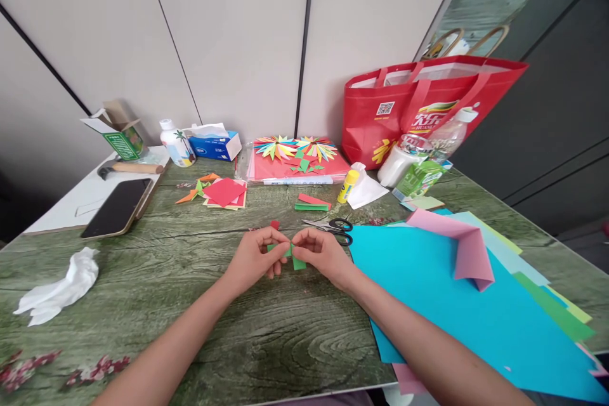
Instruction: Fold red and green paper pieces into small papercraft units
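Near the middle of the table my left hand [258,255] and my right hand [328,258] meet fingertip to fingertip. Both are closed on a small piece of green paper [299,263], which bends down below my right thumb; part of it is hidden behind the fingers. Just behind my right hand lie black-handled scissors [341,224]. A small red paper scrap [275,224] shows beyond my left fingers. Farther back are a green paper strip [311,207] and a red strip [314,199], beside a yellow glue stick [349,186].
Large blue paper sheets [428,285] with a folded pink paper [469,247] cover the right side. Behind stand a red bag [366,120], folded paper fans [276,148] and a tissue pack [214,146]. At left lie a phone [117,208], a hammer [133,167] and a crumpled tissue [64,285].
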A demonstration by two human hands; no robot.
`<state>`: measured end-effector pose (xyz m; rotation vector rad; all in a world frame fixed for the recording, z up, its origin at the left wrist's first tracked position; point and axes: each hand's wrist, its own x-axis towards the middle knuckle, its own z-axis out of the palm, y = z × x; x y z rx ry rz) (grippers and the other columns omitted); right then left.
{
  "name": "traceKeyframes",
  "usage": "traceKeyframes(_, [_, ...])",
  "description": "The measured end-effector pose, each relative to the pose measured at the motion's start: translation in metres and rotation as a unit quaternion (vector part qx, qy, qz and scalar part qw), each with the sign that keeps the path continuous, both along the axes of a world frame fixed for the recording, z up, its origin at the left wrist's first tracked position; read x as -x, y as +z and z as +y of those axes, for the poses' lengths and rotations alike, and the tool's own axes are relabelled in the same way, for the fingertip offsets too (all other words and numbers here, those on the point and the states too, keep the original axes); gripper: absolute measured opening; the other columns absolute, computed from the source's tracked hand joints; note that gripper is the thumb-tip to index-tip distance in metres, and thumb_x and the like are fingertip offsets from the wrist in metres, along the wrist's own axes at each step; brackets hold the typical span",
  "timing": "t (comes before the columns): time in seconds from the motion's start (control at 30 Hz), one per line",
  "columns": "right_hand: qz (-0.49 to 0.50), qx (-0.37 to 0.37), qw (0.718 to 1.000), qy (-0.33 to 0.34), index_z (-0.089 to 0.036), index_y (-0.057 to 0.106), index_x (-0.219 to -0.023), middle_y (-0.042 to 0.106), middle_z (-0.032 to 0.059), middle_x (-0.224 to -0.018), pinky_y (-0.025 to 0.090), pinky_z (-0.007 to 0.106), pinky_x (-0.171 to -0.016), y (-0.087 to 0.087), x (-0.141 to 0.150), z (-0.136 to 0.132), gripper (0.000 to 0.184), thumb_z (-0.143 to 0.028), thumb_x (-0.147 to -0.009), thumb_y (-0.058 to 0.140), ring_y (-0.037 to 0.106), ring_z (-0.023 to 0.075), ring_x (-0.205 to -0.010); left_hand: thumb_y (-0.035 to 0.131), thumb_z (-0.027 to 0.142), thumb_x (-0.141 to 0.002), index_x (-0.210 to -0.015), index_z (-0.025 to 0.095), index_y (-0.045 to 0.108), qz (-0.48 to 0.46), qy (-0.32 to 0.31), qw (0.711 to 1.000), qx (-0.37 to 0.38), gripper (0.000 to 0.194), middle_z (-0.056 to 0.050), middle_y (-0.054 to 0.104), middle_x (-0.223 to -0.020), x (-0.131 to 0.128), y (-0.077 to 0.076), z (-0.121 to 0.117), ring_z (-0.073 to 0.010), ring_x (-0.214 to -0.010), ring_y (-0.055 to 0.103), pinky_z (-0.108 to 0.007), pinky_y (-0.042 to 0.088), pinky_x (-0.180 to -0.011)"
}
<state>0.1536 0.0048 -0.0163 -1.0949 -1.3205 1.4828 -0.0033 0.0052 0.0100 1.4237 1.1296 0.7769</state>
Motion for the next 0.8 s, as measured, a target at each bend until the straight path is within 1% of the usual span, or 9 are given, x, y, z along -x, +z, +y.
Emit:
traceKeyframes(0.07, [0.002,0.01,1.0,0.003,-0.016,0.054,-0.068,0.054,-0.0039,-0.06,0.035,0.02,-0.05,-0.002,-0.001,0.001,0.02,-0.028,-0.059,0.067,0.047,0.0075,-0.052,0.056,0.037,-0.072,-0.075,0.014,0.055,0.02,-0.014,1.0,-0.003,0.024,0.003,0.054,-0.052,-0.002,-0.002,-0.001,-0.008,-0.036,0.049,-0.018,0.038,-0.033])
traceKeyframes(0.13, [-0.007,0.014,1.0,-0.004,-0.016,0.054,-0.065,0.054,-0.0041,-0.058,0.035,0.02,-0.05,-0.005,-0.002,0.003,0.016,-0.026,-0.059,0.065,0.046,0.0074,-0.051,0.051,0.04,-0.075,-0.078,0.015,0.055,0.047,-0.003,0.999,-0.017,0.026,0.003,0.054,-0.052,0.0,-0.004,0.0,-0.0083,-0.035,0.048,-0.018,0.035,-0.032])
traceKeyframes(0.2, [-0.01,0.01,1.0,-0.027,-0.016,0.057,-0.065,0.055,-0.0032,-0.06,0.036,0.021,-0.052,-0.007,-0.002,0.004,0.014,-0.025,-0.059,0.064,0.047,0.0081,-0.053,0.048,0.043,-0.078,-0.083,0.016,0.054,0.095,0.066,0.991,-0.07,0.028,0.003,0.054,-0.055,0.006,-0.005,0.005,-0.0081,-0.036,0.046,-0.019,0.034,-0.034])
traceKeyframes(0.27, [-0.006,0.01,0.999,-0.053,-0.016,0.059,-0.066,0.058,-0.0021,-0.062,0.038,0.023,-0.055,-0.008,-0.002,0.005,0.014,-0.026,-0.058,0.064,0.049,0.0094,-0.055,0.054,0.044,-0.074,-0.085,0.018,0.054,0.166,0.168,0.959,-0.159,0.029,0.002,0.056,-0.063,0.015,-0.005,0.011,-0.0095,-0.045,0.05,-0.021,0.039,-0.044])
traceKeyframes(0.33, [0.004,0.011,0.996,-0.084,-0.016,0.06,-0.067,0.059,-0.0015,-0.063,0.039,0.023,-0.056,-0.008,-0.003,0.006,0.014,-0.026,-0.058,0.065,0.05,0.0102,-0.056,0.061,0.044,-0.068,-0.089,0.018,0.054,0.277,0.199,0.915,-0.216,0.034,0.0,0.058,-0.073,0.023,-0.004,0.016,-0.0126,-0.056,0.053,-0.024,0.041,-0.052])
traceKeyframes(0.43, [0.024,0.007,0.989,-0.145,-0.016,0.061,-0.069,0.06,-0.0012,-0.065,0.038,0.023,-0.056,-0.008,-0.004,0.008,0.016,-0.026,-0.058,0.065,0.05,0.01,-0.057,0.063,0.042,-0.067,-0.087,0.019,0.059,0.425,0.131,0.865,-0.234,0.03,-0.004,0.058,-0.087,0.029,-0.006,0.018,-0.0186,-0.071,0.057,-0.026,0.04,-0.055])
traceKeyframes(0.53, [0.043,0.012,0.981,-0.19,-0.016,0.062,-0.071,0.06,-0.0012,-0.065,0.038,0.022,-0.054,-0.009,-0.005,0.009,0.017,-0.026,-0.057,0.065,0.049,0.0095,-0.056,0.062,0.035,-0.071,-0.088,0.021,0.064,0.476,0.056,0.844,-0.241,0.023,-0.006,0.057,-0.089,0.026,-0.01,0.016,-0.0227,-0.084,0.055,-0.027,0.04,-0.06])
traceKeyframes(0.63, [0.044,0.017,0.979,-0.197,-0.016,0.063,-0.072,0.06,-0.0012,-0.066,0.037,0.022,-0.053,-0.009,-0.006,0.009,0.018,-0.027,-0.057,0.065,0.049,0.0093,-0.056,0.06,0.029,-0.074,-0.091,0.02,0.066,0.443,0.013,0.864,-0.241,0.02,-0.006,0.056,-0.087,0.022,-0.015,0.015,-0.0201,-0.08,0.055,-0.028,0.041,-0.066])
traceKeyframes(0.8, [0.023,-0.011,0.988,-0.151,-0.016,0.063,-0.075,0.061,0.0006,-0.071,0.041,0.024,-0.057,-0.012,-0.005,0.007,0.019,-0.027,-0.059,0.065,0.052,0.0115,-0.061,0.064,0.03,-0.07,-0.089,0.02,0.067,0.376,-0.028,0.897,-0.231,0.021,-0.004,0.054,-0.083,0.018,-0.017,0.013,-0.017,-0.071,0.054,-0.027,0.041,-0.066])
